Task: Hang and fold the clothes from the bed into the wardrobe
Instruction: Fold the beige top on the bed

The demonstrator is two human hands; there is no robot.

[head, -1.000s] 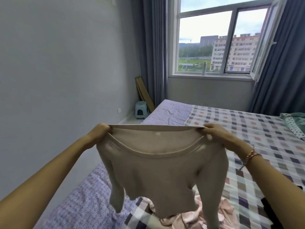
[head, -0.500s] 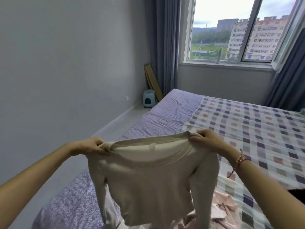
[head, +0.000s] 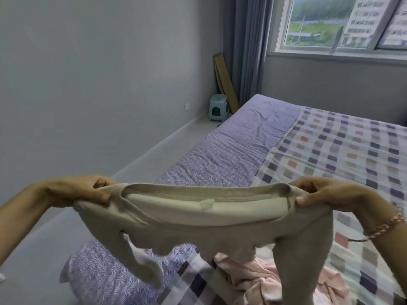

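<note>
A beige long-sleeved top [head: 198,230] is stretched out in front of me above the bed [head: 334,155], neckline facing me. My left hand [head: 79,190] pinches its left shoulder and my right hand [head: 326,194] pinches its right shoulder. Both sleeves hang down, the left one swinging. Below it on the checked bedspread lies a crumpled pink garment [head: 264,280]. No wardrobe is in view.
A grey wall runs along the left with a strip of floor [head: 167,150] between it and the bed. A small blue stool [head: 218,107] and a leaning board [head: 226,82] stand in the far corner by the curtain [head: 244,47] and window.
My hands have lowered the top toward the bed and spread it wider. The view has tilted down and the body of the top has swung away.
</note>
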